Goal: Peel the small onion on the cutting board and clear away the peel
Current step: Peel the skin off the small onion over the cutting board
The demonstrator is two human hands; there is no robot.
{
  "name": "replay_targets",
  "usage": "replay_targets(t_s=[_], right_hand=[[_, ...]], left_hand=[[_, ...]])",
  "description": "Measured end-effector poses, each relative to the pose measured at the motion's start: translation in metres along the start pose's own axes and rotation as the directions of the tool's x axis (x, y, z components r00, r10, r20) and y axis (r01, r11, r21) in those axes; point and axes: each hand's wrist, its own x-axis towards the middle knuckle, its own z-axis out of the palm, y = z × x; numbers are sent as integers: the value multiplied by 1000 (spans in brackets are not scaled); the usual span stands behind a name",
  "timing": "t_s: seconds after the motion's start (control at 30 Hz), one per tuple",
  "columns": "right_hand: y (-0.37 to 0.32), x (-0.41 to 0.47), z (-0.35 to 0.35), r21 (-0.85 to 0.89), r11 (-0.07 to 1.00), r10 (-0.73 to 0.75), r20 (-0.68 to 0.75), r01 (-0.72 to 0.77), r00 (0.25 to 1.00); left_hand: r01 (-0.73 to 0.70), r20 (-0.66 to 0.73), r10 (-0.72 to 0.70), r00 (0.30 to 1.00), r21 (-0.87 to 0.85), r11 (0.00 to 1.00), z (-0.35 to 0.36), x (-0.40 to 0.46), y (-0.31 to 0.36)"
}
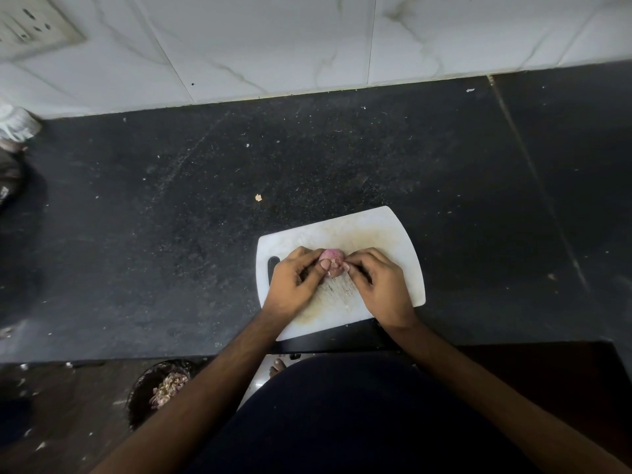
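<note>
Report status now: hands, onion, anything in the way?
Left hand and right hand both grip the onion over the board. Peeling under way. Nothing in the way.

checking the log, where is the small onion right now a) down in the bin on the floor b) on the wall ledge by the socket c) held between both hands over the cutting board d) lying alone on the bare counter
c: the pink onion sits pinched between the left hand and right hand, above the white cutting board.
</note>
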Motion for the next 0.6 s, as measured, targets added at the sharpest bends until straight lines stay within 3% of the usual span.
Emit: replay_targets(t_s=[0.6], right_hand=[[0, 6, 5, -129, 984, 134, 57, -125, 989]], left_hand=[[69, -20, -69, 997, -24, 997, 2, -2, 1]])
